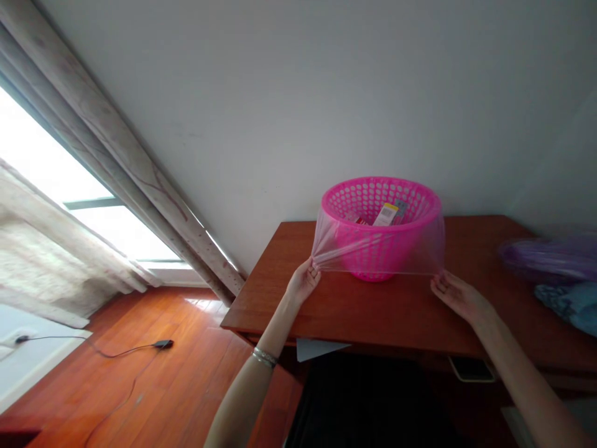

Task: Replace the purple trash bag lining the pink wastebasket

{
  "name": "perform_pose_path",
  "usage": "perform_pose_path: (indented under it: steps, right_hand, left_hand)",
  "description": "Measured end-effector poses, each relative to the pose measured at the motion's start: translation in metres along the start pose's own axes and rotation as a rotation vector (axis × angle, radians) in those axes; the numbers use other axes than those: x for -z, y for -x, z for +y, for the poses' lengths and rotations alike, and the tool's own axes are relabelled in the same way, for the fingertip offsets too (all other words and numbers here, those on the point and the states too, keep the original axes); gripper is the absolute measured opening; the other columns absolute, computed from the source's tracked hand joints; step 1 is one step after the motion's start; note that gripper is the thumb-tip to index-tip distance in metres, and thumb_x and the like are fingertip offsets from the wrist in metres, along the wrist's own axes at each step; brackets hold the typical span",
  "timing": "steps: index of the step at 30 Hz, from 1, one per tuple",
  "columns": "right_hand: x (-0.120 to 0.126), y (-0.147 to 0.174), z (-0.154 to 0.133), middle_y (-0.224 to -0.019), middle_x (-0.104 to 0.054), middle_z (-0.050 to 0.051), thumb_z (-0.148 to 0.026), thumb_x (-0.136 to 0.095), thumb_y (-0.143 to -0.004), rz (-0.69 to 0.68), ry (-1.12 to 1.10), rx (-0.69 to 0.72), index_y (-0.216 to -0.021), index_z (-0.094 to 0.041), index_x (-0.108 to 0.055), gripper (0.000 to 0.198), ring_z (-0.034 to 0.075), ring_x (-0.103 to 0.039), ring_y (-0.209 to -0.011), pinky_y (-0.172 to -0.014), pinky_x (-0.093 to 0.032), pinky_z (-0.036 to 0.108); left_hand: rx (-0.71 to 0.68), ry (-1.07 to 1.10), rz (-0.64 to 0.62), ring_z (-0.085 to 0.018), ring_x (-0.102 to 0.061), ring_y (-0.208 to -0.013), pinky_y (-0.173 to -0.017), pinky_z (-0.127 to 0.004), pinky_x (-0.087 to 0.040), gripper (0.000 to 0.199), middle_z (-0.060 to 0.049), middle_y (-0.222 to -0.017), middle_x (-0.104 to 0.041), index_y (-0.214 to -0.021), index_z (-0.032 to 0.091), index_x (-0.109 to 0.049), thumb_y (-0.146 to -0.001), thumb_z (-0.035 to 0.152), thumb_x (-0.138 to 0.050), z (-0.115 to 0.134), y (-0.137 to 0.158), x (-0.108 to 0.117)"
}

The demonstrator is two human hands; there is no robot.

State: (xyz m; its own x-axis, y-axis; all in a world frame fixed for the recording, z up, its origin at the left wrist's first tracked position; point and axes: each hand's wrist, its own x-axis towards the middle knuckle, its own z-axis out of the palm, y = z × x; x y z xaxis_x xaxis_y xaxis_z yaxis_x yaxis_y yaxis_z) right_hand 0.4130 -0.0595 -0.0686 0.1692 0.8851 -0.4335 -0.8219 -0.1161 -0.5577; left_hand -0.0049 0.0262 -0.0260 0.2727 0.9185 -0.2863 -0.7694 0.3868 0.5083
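A pink perforated plastic basket (pixel 373 255) stands upright on the brown wooden table (pixel 289 249), close to the wall. Over its rim and down its outer side stretches a thin clear plastic bag (pixel 336 242). My left hand (pixel 304 280) pinches the bag's edge at the basket's left front. At the right front, my right hand (pixel 454 292) has hold of the same edge, so the film is pulled taut between both hands. Inside the basket lie a white and yellow packet (pixel 386 214) and other small items, partly hidden by the rim.
Purple plastic film (pixel 550 258) and a grey-blue cloth (pixel 566 305) lie at the table's right. Below the front edge are a phone-like object (pixel 472 369) and a pale flat sheet (pixel 319 348). A black cable (pixel 163 344) runs over the wooden floor near the curtain (pixel 140 168).
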Motion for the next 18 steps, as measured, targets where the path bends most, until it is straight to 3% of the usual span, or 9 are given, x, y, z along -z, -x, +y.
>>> perform_pose_path:
  steps: [3,7,9,14,18]
  right_hand:
    - [0.005,0.003,-0.003,-0.087,-0.068,0.004,-0.002,-0.045,-0.088,0.004,0.051,-0.007,-0.099,-0.017,-0.061,0.024,0.012,-0.069,-0.079,-0.075,-0.063,0.028]
    - [-0.005,0.012,0.009,-0.125,-0.062,0.015,-0.027,-0.042,-0.097,-0.096,0.078,-0.063,-0.115,-0.014,-0.06,0.028,0.024,-0.064,-0.113,-0.087,-0.061,0.039]
    - [-0.016,0.015,0.022,-0.132,-0.057,0.015,-0.039,-0.042,-0.097,-0.146,0.074,-0.081,-0.118,-0.014,-0.059,0.036,0.026,-0.06,-0.119,-0.09,-0.06,0.041]
    - [-0.043,0.013,0.05,-0.121,-0.065,0.005,-0.037,-0.056,-0.091,-0.127,-0.034,-0.002,-0.104,-0.023,-0.064,0.021,0.019,-0.065,-0.111,-0.085,-0.061,0.036]
    - [-0.053,0.006,0.051,-0.1,-0.071,-0.001,-0.023,-0.073,-0.078,-0.091,-0.11,0.078,-0.09,-0.024,-0.065,0.014,0.015,-0.069,-0.095,-0.078,-0.062,0.031]
  left_hand:
    - [-0.025,0.004,-0.012,-0.01,-0.066,-0.053,-0.058,-0.02,-0.056,0.024,-0.001,-0.064,-0.069,-0.087,0.013,-0.062,-0.099,0.015,-0.042,0.004,0.0,0.004]
    - [-0.044,0.004,-0.159,-0.024,-0.071,-0.094,-0.083,-0.038,-0.057,0.039,-0.013,-0.101,-0.073,-0.101,0.013,-0.065,-0.095,0.048,-0.051,-0.012,0.007,-0.001]
    - [-0.015,-0.046,-0.239,-0.029,-0.067,-0.107,-0.091,-0.043,-0.053,0.048,-0.016,-0.117,-0.069,-0.111,0.013,-0.065,-0.088,0.055,-0.058,-0.032,0.011,-0.006]
    - [-0.017,-0.164,-0.339,-0.027,-0.065,-0.11,-0.097,-0.043,-0.048,0.042,-0.012,-0.115,-0.07,-0.118,0.018,-0.063,-0.082,0.038,-0.072,-0.078,0.014,-0.023]
    - [-0.097,-0.204,-0.319,-0.026,-0.068,-0.102,-0.093,-0.043,-0.051,0.033,-0.01,-0.106,-0.073,-0.107,0.017,-0.068,-0.078,0.029,-0.077,-0.083,0.014,-0.037]
